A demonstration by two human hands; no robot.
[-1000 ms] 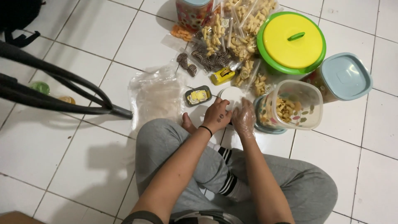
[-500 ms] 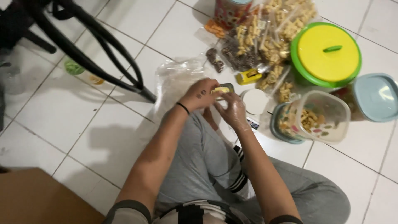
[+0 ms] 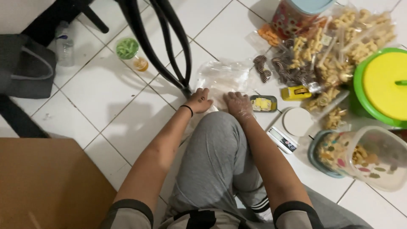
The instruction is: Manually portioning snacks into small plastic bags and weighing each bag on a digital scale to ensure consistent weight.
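Note:
I sit on the white tiled floor with my grey-trousered knee up between my arms. My left hand, with a black band on the wrist, has its fingers curled on the near edge of a stack of clear plastic bags. My right hand wears a thin clear glove and rests flat on the same stack, fingers apart. Just right of it lies a small dark tray with something yellow in it.
A small digital scale and a yellow hand tool lie at the right. Beyond are bagged snacks, a green tub with a yellow lid and a tilted clear jar. Black chair legs stand left; brown cardboard is nearer.
My hands were together in front of my knee; they have parted and dropped onto the plastic bags. The view has swung left, bringing in the chair legs and cardboard.

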